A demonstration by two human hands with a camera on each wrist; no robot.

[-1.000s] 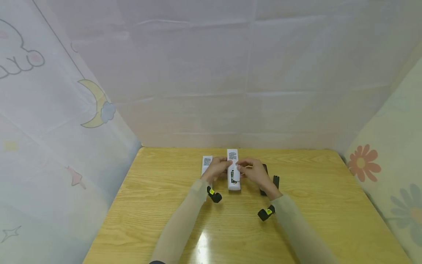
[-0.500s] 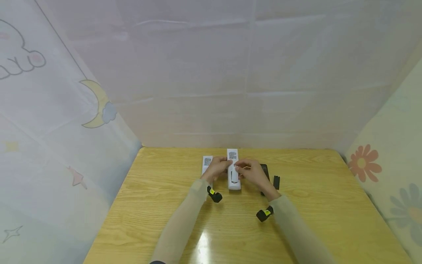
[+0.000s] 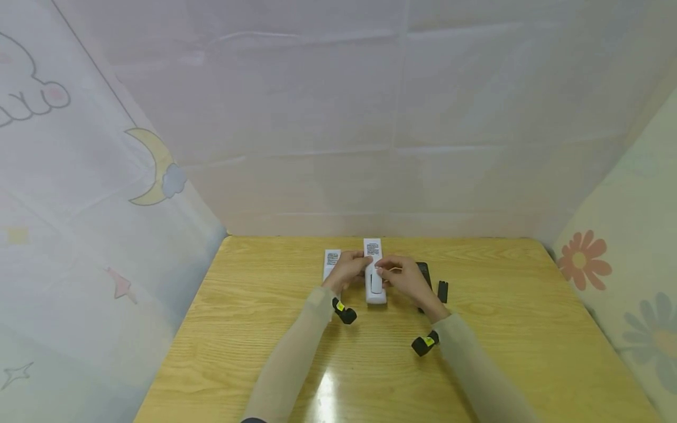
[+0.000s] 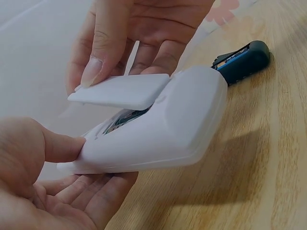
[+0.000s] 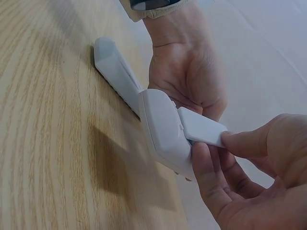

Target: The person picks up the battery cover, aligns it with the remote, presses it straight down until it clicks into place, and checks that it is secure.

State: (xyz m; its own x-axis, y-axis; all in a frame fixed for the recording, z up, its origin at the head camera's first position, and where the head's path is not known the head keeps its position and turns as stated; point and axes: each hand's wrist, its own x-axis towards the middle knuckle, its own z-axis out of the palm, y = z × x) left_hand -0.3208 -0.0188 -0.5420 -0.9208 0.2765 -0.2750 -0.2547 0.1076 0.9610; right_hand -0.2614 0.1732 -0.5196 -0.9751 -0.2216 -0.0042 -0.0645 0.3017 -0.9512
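Closing over the dark slot, the battery cover (image 4: 122, 91) now lies angled on the back of the white remote control (image 4: 158, 132); a second ago the head view showed the compartment open and dark near the remote's lower end, and now that patch reads mostly white. So the cover looks to be going on, though in the left wrist view it is tilted up at its free end with a gap underneath, not yet seated.

The right hand (image 3: 404, 275) pinches that cover, thumb (image 4: 98, 48) on top and fingers curled beneath it. The left hand (image 3: 348, 269) cradles the remote from the side, thumb (image 4: 57, 146) pressed against its edge and fingers curved under the body, lifting that end off the wooden table (image 3: 264, 329).

All of this sits at frame centre in the head view, towards the table's far edge. A second white remote (image 3: 331, 261) lies just left of the hands, and a black remote (image 3: 424, 271) shows just right of them, partly behind the right hand.
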